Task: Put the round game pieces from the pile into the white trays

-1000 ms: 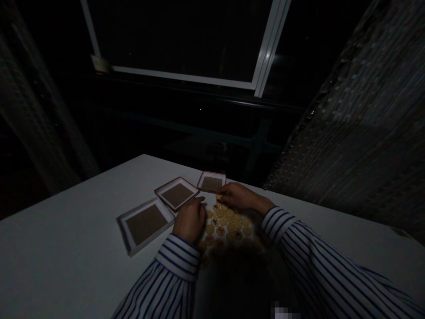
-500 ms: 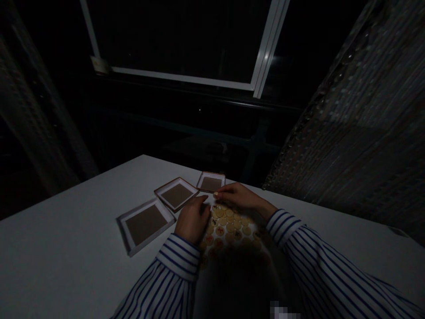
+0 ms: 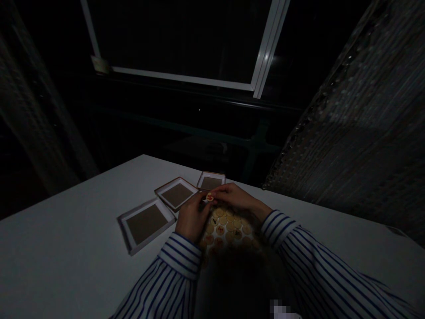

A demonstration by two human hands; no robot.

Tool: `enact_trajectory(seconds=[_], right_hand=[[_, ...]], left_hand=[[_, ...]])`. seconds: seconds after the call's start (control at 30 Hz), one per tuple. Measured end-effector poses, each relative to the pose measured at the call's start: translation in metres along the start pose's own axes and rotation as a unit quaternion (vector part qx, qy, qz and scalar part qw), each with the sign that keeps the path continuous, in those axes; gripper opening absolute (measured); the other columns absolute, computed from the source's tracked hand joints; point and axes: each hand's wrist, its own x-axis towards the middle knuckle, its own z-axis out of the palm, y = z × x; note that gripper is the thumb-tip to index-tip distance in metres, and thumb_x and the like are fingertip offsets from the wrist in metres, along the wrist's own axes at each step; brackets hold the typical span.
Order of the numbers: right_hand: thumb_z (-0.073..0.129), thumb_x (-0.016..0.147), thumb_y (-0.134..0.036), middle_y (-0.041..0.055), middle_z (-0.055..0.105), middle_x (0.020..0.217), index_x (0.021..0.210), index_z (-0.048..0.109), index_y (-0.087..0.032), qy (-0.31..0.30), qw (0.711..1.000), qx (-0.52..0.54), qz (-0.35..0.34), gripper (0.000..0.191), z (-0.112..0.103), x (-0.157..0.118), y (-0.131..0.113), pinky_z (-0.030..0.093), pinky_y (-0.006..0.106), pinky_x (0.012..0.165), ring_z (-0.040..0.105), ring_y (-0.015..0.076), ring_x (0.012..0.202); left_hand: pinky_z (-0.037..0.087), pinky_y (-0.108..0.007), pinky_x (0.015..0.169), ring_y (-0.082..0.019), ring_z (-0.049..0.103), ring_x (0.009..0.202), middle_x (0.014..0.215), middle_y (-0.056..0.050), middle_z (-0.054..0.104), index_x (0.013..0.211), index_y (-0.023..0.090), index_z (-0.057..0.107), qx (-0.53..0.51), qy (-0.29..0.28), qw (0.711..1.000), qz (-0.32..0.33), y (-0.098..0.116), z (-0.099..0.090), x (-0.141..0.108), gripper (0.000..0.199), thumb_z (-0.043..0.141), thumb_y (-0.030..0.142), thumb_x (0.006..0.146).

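A round xiangqi piece (image 3: 210,197) with a red character on its face is held up between my two hands. My left hand (image 3: 191,215) has its thumb and forefinger closed about the piece's left side. From the other side, the fingertips of my right hand (image 3: 235,196) pinch it. Below them, several more wooden xiangqi pieces (image 3: 229,226) lie spread on the white table. Some show red or black characters and others look plain. Those closest to me sink into a dark shadow.
Three shallow open boxes with brown bottoms lie left of and beyond my hands: a near box (image 3: 152,241), a middle box (image 3: 165,204) and a far box (image 3: 199,180). The white table (image 3: 83,230) ends at a dark window area. A bead-trimmed curtain (image 3: 348,146) hangs at the right.
My right hand has brought the piece slightly left and turned its red character into view. My left thumb and forefinger, apart before, have closed on it.
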Motion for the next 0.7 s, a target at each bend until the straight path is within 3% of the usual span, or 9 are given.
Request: enact_trajectory(seconds=[0.2, 0.43, 0.57, 0.7], right_hand=[[0.053, 0.075, -0.030, -0.0022, 0.054, 0.059, 0.078, 0.063, -0.011, 0.001, 1.000, 0.001, -0.009, 0.022, 0.004, 0.005, 0.003, 0.034, 0.016, 0.049, 0.044, 0.0052, 0.052], [0.049, 0.077, -0.030, 0.0005, 0.058, 0.067, 0.081, 0.062, -0.011, 0.084, 0.995, -0.043, 0.016, 0.023, -0.003, 0.004, 0.010, 0.034, 0.017, 0.046, 0.042, 0.0047, 0.048], [0.046, 0.078, -0.032, -0.0001, 0.058, 0.064, 0.087, 0.061, -0.012, 0.087, 0.988, -0.123, 0.025, 0.027, -0.008, 0.002, 0.017, 0.030, 0.016, 0.041, 0.038, 0.0041, 0.042], [0.041, 0.080, -0.028, 0.0003, 0.059, 0.063, 0.086, 0.063, -0.013, 0.096, 0.962, -0.257, 0.010, 0.028, -0.014, 0.000, 0.023, 0.032, 0.018, 0.045, 0.046, 0.0067, 0.046]], left_hand=[[0.044, -0.027, 0.076, -0.016, 0.059, 0.084, 0.096, -0.004, 0.064, 0.103, 0.020, 0.057, 0.027, 0.003, 1.000, -0.011, -0.007, -0.002, 0.003, 0.029, 0.047, 0.032, 0.078], [0.041, -0.025, 0.075, -0.018, 0.058, 0.089, 0.099, -0.008, 0.063, 0.102, 0.017, 0.059, 0.117, -0.046, 0.991, -0.045, -0.022, -0.006, 0.008, 0.032, 0.040, 0.034, 0.082], [0.040, -0.026, 0.069, -0.018, 0.059, 0.082, 0.091, -0.009, 0.064, 0.092, 0.018, 0.063, 0.182, -0.101, 0.977, -0.051, -0.026, -0.002, 0.012, 0.033, 0.037, 0.036, 0.083], [0.039, -0.026, 0.065, -0.019, 0.060, 0.079, 0.088, -0.010, 0.064, 0.087, 0.018, 0.064, 0.225, -0.142, 0.961, -0.070, -0.028, 0.004, 0.017, 0.033, 0.037, 0.037, 0.082]])
